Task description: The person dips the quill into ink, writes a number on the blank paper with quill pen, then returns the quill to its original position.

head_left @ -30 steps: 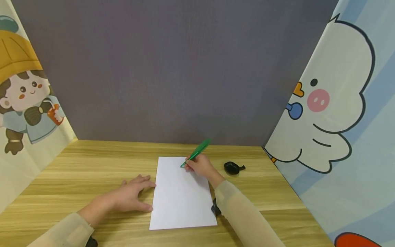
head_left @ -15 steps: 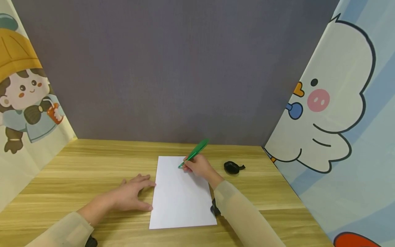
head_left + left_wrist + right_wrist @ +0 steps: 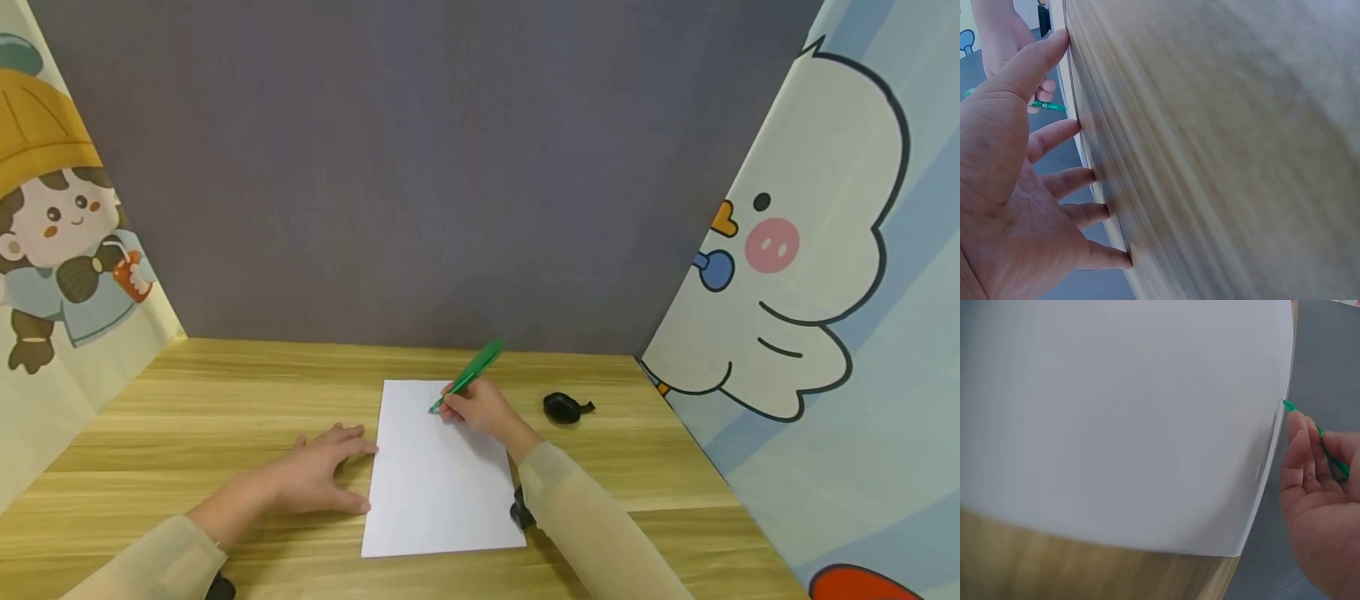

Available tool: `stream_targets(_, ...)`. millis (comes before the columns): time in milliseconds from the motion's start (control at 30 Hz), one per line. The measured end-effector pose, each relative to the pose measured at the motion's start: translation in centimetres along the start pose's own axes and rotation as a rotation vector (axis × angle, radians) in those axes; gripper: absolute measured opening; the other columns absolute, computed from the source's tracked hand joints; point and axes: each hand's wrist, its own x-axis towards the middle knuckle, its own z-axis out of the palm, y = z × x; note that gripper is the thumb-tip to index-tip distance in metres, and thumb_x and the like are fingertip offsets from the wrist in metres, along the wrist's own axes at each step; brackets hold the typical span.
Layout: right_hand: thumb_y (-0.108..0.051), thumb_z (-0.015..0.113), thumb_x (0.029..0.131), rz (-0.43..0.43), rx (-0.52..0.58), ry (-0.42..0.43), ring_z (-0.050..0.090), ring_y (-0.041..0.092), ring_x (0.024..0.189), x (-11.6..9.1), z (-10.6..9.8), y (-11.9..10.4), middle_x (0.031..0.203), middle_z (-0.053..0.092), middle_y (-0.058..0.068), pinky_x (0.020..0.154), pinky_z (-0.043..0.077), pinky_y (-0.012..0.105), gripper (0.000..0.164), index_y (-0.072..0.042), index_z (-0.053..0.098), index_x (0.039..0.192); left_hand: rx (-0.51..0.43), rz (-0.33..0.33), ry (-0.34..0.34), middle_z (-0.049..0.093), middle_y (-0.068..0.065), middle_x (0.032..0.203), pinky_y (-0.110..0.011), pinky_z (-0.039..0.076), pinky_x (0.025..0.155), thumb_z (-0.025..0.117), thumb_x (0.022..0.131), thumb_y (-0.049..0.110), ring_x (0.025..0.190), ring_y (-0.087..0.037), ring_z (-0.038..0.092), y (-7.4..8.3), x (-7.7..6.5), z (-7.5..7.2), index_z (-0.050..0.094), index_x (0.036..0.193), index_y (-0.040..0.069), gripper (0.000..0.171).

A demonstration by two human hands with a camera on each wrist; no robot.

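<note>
A white sheet of paper (image 3: 438, 492) lies upright on the wooden table in the head view. Over its upper part my right hand (image 3: 483, 408) pinches a green pen (image 3: 480, 363) with a broad, leaf-like top end. The pen slants up to the right, its tip at the sheet; in the right wrist view the green tip (image 3: 1288, 406) sits right at the paper surface. My left hand (image 3: 318, 475) rests on the table with fingers spread, thumb and index fingertips at the sheet's left edge. The left wrist view shows that hand's palm (image 3: 997, 181) and straight fingers.
A small black rounded object (image 3: 564, 407) with a short tail lies right of the sheet. A dark grey panel (image 3: 420, 183) rises behind the table (image 3: 225, 408). Cartoon-printed walls stand at both sides.
My right hand and the pen tip have shifted slightly left and a little toward me across the upper sheet. The left hand stays in place.
</note>
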Motion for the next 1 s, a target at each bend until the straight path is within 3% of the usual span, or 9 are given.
stream_targets(1000, -0.012, 0.065, 0.11, 0.003, 0.011, -0.061, 0.08, 0.017, 0.086, -0.82, 0.7, -0.43, 0.098, 0.084, 0.011, 0.075, 0.065, 0.029, 0.018, -0.001, 0.078, 0.115, -0.001, 0.003, 0.003, 0.042, -0.029, 0.171, -0.098, 0.01, 0.112, 0.092, 0.083, 0.052, 0.159, -0.065, 0.027, -0.15, 0.03, 0.21, 0.063, 0.15, 0.017, 0.081)
